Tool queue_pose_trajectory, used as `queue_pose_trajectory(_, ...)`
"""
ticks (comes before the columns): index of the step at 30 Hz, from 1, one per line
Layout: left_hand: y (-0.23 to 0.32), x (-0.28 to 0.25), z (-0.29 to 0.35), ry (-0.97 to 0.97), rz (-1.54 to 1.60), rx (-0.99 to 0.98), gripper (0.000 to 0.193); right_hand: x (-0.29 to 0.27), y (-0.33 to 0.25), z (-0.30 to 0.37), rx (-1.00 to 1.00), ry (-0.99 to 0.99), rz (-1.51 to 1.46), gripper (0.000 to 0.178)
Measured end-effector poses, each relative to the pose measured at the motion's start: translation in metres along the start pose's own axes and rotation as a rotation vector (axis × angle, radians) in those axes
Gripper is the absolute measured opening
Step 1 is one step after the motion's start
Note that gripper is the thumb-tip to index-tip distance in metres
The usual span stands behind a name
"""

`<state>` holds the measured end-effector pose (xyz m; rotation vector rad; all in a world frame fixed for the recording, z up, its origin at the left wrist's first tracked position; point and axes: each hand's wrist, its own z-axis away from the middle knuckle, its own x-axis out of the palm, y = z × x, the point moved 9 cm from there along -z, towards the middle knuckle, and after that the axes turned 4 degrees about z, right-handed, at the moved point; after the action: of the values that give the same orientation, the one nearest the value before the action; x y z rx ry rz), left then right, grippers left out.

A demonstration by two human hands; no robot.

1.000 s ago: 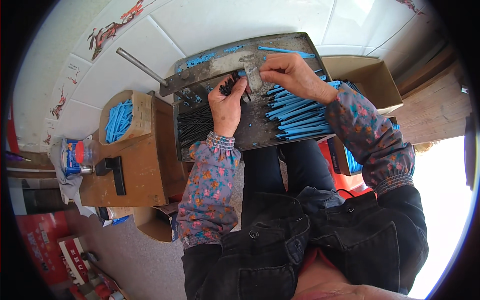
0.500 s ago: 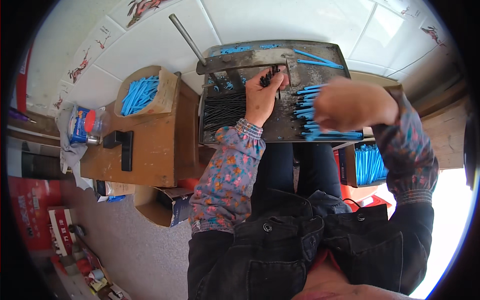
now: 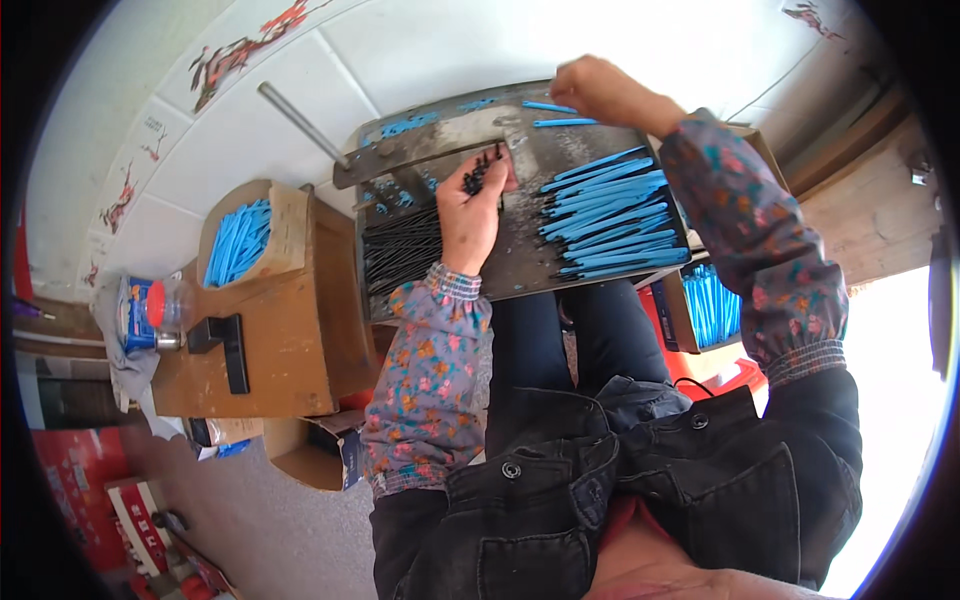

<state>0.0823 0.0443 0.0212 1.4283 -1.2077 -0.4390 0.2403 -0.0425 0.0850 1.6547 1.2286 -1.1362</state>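
My left hand point(image 3: 470, 215) is closed around a bundle of thin black rods point(image 3: 482, 172), their ends sticking up past the fingers beside a flat metal bar point(image 3: 420, 158). More black rods point(image 3: 400, 250) lie in a heap on the left of the worn metal tray point(image 3: 520, 270). My right hand point(image 3: 605, 92) is over the tray's far right edge, fingers curled down; whatever they hold is hidden. Just under it lie two slim blue sticks point(image 3: 565, 122). Nearer, a row of blue sticks point(image 3: 610, 215) with dark tips at their left ends covers the tray's right side.
A cardboard box of blue sticks point(image 3: 240, 240) stands on a brown wooden cabinet point(image 3: 270, 350) at left, by a black L-shaped piece point(image 3: 228, 350) and a red-lidded jar point(image 3: 168, 303). Another box of blue sticks point(image 3: 712, 305) is at right. An upright metal rod point(image 3: 300, 125) rises behind.
My right hand has moved from above the row of blue sticks to the tray's far edge, uncovering the row. My left hand keeps its black rods. The whole view has shifted and tilted.
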Motion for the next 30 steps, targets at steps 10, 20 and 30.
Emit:
queue_pose_trajectory(10,0.014,-0.006,0.004,0.049,-0.165,0.066,0.015,-0.008,-0.028,0.032,0.001,0.155,-0.309,0.013)
queue_pose_trajectory(20,0.008,-0.004,-0.002,0.06,-0.228,0.11,0.013,0.011,-0.058,0.049,0.355,0.088,-1.051,0.016)
queue_pose_trajectory(30,0.012,0.0,-0.001,0.014,-0.347,0.124,0.016,-0.036,-0.065,0.04,-0.108,0.226,-0.567,0.012)
